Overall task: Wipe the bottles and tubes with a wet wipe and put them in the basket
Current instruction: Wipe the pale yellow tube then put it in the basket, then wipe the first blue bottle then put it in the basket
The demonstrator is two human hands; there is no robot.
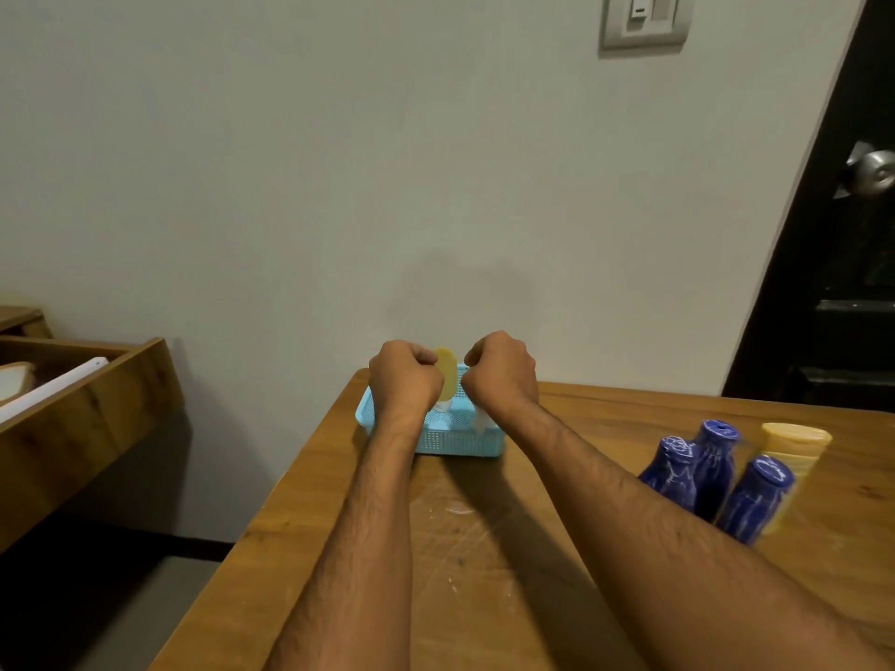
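Observation:
A light blue plastic basket (460, 440) sits at the table's far left corner by the wall. A yellow tube (446, 375) stands in it, white cap down. My left hand (404, 380) and my right hand (501, 370) hover over the basket as closed fists, one on each side of the tube. Something small and white (482, 421) shows just under my right wrist, inside the basket; I cannot tell whether the hand holds it. Three blue bottles (717, 469) and a yellow bottle (794, 447) stand at the right of the table.
The wooden table (484, 549) has a scratched, smeared patch in front of the basket. Its left edge drops to the floor. A wooden shelf unit (87, 404) stands to the left. A dark door with a metal knob (871, 171) is at the right.

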